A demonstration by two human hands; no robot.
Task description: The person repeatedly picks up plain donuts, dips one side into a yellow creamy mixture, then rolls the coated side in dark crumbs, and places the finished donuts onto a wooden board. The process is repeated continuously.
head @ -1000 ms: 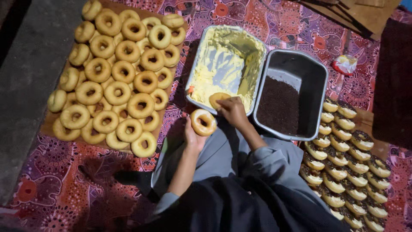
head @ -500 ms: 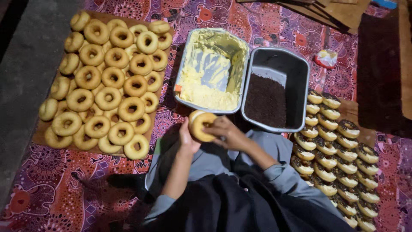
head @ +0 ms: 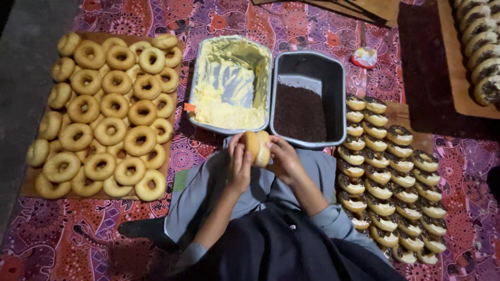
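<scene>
From the head camera, you are holding a round golden split doughnut (head: pixel 258 147) on edge between both hands, just in front of the two tins. Your left hand (head: pixel 239 165) is curling closed around its left side and your right hand (head: pixel 284 162) is gripping its right side. Beyond it, a grey metal tin smeared with yellow cream (head: pixel 230 83) is touching a dark metal tin of chocolate sprinkles (head: pixel 308 99). Plain ring doughnuts on a wooden board (head: pixel 107 112) are lying to your left; rows of sprinkle-filled doughnuts (head: pixel 388 174) are lying to your right
</scene>
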